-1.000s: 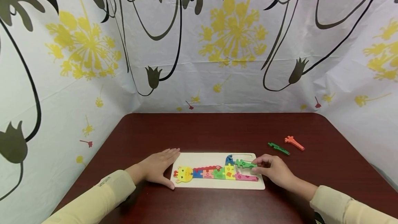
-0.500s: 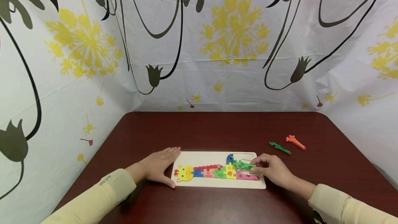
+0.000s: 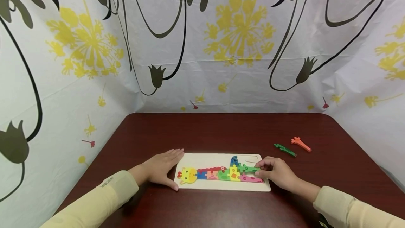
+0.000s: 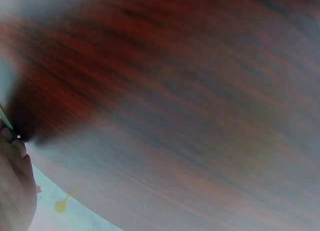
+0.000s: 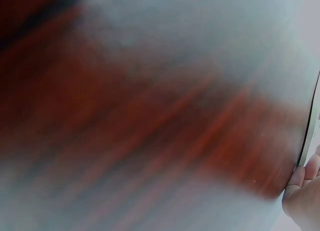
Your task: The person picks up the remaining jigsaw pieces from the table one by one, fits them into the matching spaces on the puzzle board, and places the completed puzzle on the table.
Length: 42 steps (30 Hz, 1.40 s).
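Left hand (image 3: 162,170) spread at a puzzle board (image 3: 205,185), right hand (image 3: 280,173) pinching a green piece (image 3: 246,168).
Straight left fingers and a wide-set thumb touch the board's left end; at the board's right part, the right thumb and bent fingers grip the green piece by its right end.

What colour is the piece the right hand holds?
The piece is green, clearest in the head view.

Looks like a small nook screened on three sides; cannot be told apart as home, office or studio. Shows in creased white sheeting (image 3: 196,45) printed with yellow dandelion-like blooms (image 3: 238,32) and olive-grey tulips (image 3: 156,76), hung behind and beside a dark reddish-brown, wood-grained worktop (image 3: 202,133) with rounded far corners.
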Each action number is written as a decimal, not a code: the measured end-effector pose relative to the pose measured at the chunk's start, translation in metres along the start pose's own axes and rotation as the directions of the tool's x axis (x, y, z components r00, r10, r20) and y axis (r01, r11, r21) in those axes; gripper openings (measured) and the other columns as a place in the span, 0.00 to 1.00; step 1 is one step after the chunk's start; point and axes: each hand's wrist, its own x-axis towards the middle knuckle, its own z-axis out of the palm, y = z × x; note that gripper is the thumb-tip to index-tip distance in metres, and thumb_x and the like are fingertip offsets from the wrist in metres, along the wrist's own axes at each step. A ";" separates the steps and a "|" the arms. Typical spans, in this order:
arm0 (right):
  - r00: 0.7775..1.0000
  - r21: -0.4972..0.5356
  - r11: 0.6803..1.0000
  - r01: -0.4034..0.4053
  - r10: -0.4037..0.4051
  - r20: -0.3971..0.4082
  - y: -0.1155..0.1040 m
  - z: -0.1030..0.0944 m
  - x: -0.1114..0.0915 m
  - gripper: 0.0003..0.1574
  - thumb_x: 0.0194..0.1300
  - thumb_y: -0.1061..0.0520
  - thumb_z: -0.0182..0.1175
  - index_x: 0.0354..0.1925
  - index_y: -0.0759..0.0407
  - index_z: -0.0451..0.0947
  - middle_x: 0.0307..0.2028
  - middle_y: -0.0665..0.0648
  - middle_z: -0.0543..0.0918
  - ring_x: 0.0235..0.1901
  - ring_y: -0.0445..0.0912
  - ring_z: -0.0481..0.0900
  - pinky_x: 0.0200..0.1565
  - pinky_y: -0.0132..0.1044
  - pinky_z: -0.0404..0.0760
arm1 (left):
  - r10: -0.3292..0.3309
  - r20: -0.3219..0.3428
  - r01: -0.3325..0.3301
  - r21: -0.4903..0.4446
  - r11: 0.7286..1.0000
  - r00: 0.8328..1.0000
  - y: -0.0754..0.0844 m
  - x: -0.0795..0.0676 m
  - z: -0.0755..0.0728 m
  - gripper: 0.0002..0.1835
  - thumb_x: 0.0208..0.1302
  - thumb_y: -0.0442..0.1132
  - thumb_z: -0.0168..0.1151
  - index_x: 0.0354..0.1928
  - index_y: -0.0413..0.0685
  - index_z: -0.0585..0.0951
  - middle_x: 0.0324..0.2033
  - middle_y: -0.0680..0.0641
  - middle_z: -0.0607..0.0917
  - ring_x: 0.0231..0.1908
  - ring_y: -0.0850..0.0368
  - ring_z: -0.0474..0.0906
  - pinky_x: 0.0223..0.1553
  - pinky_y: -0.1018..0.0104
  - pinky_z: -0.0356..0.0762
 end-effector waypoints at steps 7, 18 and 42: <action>1.000 -0.011 1.000 0.006 -0.006 -0.006 -0.001 0.000 0.000 0.10 0.56 0.53 0.72 0.35 0.55 0.84 0.28 0.50 0.76 0.29 0.41 0.71 0.29 0.32 0.71 | 0.001 0.001 -0.001 -0.004 1.000 1.000 -0.001 0.001 0.000 0.66 0.45 0.85 0.46 0.77 0.46 0.47 0.76 0.48 0.48 0.74 0.54 0.43 0.71 0.57 0.46; 1.000 -0.028 0.999 0.020 -0.021 -0.011 -0.001 0.002 0.000 0.10 0.55 0.52 0.73 0.34 0.54 0.84 0.27 0.49 0.75 0.29 0.41 0.71 0.29 0.32 0.71 | 0.011 -0.001 -0.011 -0.009 1.000 1.000 0.001 -0.001 -0.002 0.66 0.46 0.85 0.46 0.77 0.44 0.48 0.76 0.46 0.49 0.74 0.53 0.43 0.71 0.57 0.46; 1.000 -0.008 1.000 0.004 -0.004 0.030 -0.002 0.000 0.001 0.09 0.55 0.54 0.73 0.34 0.55 0.84 0.28 0.50 0.75 0.28 0.42 0.71 0.28 0.32 0.71 | 0.007 -0.002 -0.007 0.000 1.000 1.000 0.001 0.000 -0.002 0.66 0.46 0.85 0.46 0.77 0.45 0.48 0.76 0.47 0.48 0.74 0.54 0.43 0.71 0.57 0.46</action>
